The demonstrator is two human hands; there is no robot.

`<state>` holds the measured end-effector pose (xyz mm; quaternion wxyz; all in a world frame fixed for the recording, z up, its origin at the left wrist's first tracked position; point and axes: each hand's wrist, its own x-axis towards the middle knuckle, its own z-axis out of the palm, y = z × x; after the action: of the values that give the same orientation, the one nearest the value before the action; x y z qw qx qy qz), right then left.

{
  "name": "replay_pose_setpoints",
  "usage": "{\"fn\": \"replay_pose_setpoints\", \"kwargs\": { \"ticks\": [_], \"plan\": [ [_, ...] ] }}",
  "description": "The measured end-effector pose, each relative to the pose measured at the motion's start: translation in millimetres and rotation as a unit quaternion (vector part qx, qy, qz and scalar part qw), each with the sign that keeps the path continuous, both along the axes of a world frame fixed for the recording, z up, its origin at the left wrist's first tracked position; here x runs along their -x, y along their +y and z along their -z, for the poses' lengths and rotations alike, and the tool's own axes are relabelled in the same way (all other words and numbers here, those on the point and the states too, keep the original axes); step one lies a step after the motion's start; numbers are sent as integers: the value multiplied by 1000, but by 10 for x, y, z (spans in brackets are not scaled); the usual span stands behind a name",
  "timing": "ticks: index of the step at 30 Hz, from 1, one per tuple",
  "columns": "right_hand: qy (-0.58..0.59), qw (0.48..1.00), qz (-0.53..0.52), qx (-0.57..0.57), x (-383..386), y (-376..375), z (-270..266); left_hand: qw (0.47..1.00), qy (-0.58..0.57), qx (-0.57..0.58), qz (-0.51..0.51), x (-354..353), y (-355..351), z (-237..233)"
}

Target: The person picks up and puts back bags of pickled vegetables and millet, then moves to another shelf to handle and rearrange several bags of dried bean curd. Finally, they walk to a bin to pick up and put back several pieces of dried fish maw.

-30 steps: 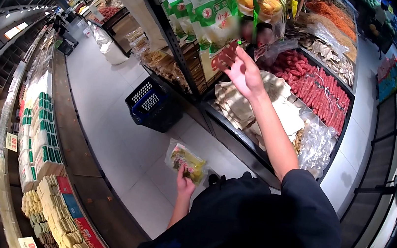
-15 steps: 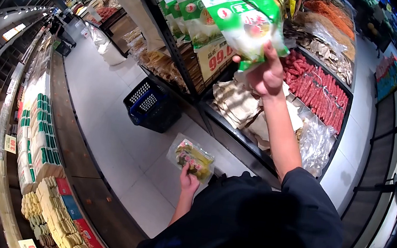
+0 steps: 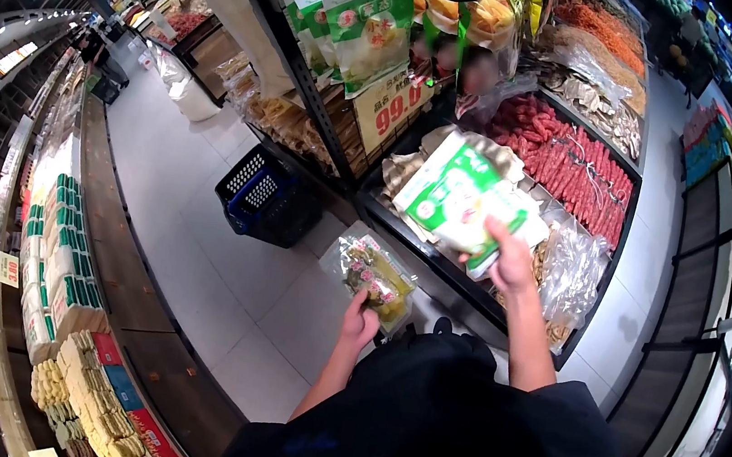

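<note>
My right hand [image 3: 512, 263] grips the lower end of a green-and-white food packet [image 3: 456, 199], its thumb lying on the front. The packet is tilted above an open bin of pale dried food, and part of its print is washed out by glare. Lower down, my left hand [image 3: 361, 321] pinches the near edge of a clear plastic food packet [image 3: 376, 275] with yellow-green contents and pink print. The two packets are apart. Similar green-and-white packets [image 3: 367, 37] hang on the rack beyond my right hand.
Red sausages [image 3: 574, 172] fill the bin beside the pale dried food. A blue shopping basket [image 3: 269, 198] stands on the floor by the display. A price sign [image 3: 389, 113] hangs below the rack. Stacked packs [image 3: 64, 265] line the left shelf. A person [image 3: 103, 59] stands far down the aisle.
My right hand has brought the green-and-white packet down from in front of the rack to above the bin. My left hand has shifted slightly right and up with the clear packet.
</note>
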<state>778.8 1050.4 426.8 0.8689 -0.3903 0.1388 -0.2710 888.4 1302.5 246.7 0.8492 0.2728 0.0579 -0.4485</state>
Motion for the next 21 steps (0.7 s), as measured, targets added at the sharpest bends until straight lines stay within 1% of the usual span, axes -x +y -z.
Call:
{"fn": "replay_pose_setpoints", "kwargs": {
  "ticks": [1,3,4,5,6,8,9,10,11,12,13,14,15,16,18,21],
  "plan": [
    [30,999,-25,-4,-40,155,176,1000,-16,-2,7,13,-43,39],
    [90,994,-65,-16,-106,461,491,1000,-3,15,10,38,-144,68],
    [97,993,-66,13,-150,576,746,999,10,32,12,56,-190,74],
    [105,991,-72,-51,-159,720,814,1000,-7,29,2,92,-234,52],
    [132,985,-85,-71,-163,815,940,1000,-8,28,1,112,-260,49],
    [218,969,-105,49,-142,960,1067,999,-26,12,-21,146,-286,34],
    [218,969,-105,49,-131,973,1078,999,-31,10,-27,153,-301,-25],
    [215,958,-103,161,-122,983,1081,999,-31,10,-28,146,-286,35],
    [209,934,-99,271,-131,988,1018,998,-49,-5,-24,131,-268,81],
    [207,934,-100,272,-132,964,942,997,-68,-20,-19,118,-249,126],
    [240,901,-99,348,-126,910,848,997,-68,-21,-22,128,-211,168],
    [270,861,-97,420,-148,851,756,998,-45,-24,-36,152,-181,87],
    [293,840,-130,439,-171,759,735,998,-22,-28,-51,156,-155,45],
    [331,818,-187,431,-209,624,682,998,-23,-28,-53,144,-126,35],
    [325,847,-136,397,-357,410,609,997,-2,-30,-67,127,-41,37],
    [191,845,-38,498,-724,49,221,996,13,-29,-83,109,58,-21]
  ]
}}
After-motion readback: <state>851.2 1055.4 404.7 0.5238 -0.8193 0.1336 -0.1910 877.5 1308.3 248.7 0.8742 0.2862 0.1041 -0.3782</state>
